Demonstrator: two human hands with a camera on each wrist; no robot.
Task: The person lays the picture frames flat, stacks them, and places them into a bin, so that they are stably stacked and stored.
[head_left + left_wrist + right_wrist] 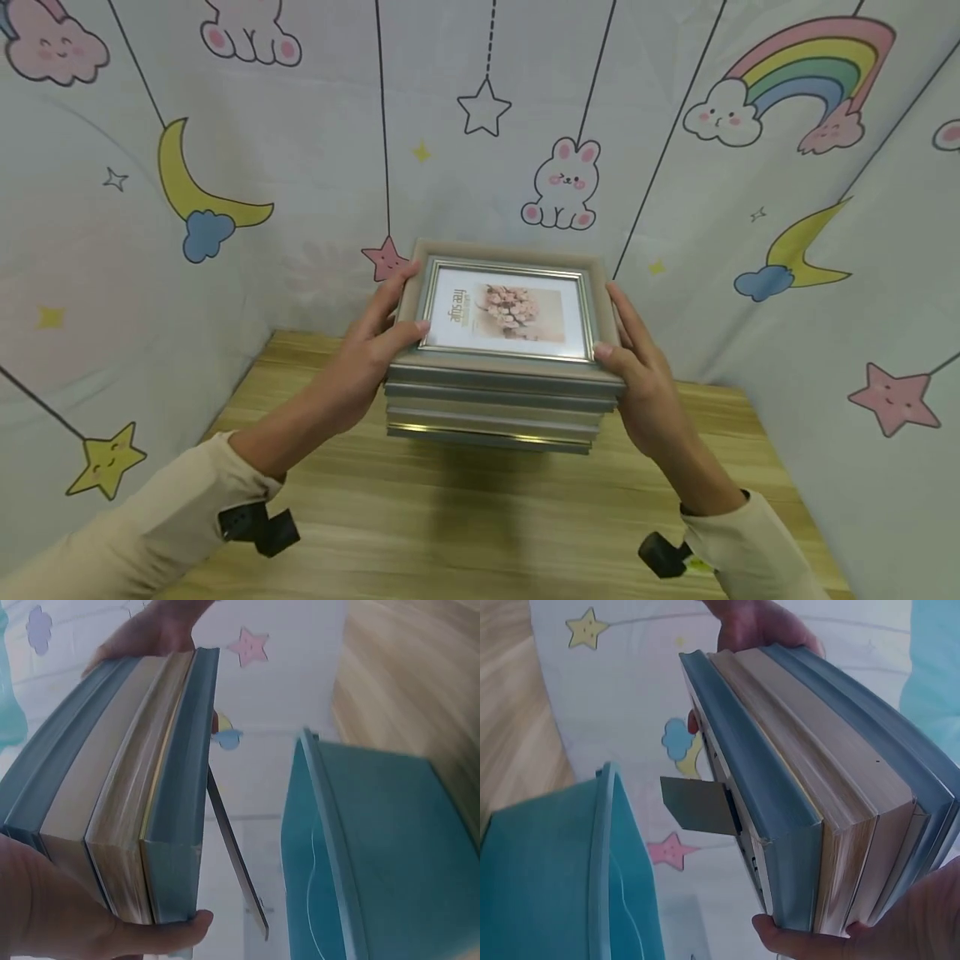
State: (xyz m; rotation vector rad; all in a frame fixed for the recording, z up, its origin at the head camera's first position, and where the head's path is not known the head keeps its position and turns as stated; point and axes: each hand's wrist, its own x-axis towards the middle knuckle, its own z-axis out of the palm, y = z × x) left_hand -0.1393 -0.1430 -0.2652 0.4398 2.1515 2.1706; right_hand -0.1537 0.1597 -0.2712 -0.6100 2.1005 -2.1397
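A stack of several picture frames (493,408) is held level between both hands, above the tabletop. On top lies a beige frame (510,360) with a silver inner border and a flower print (517,312) under its pane. My left hand (367,358) grips the stack's left end, thumb on the top frame. At the right end my right hand (647,387) grips it likewise. In the right wrist view, the bottom blue-grey frame (754,750) has its stand flap (697,805) hanging out. A teal bin (390,840) stands below the stack; the stack hides it in the head view.
A wood-grain table (360,517) lies beneath the hands. White cloth (315,167) printed with stars, moons and rabbits hangs at the back and both sides. Small black cameras (258,527) sit at both wrists. The teal bin's rim (604,847) lies close under the stack.
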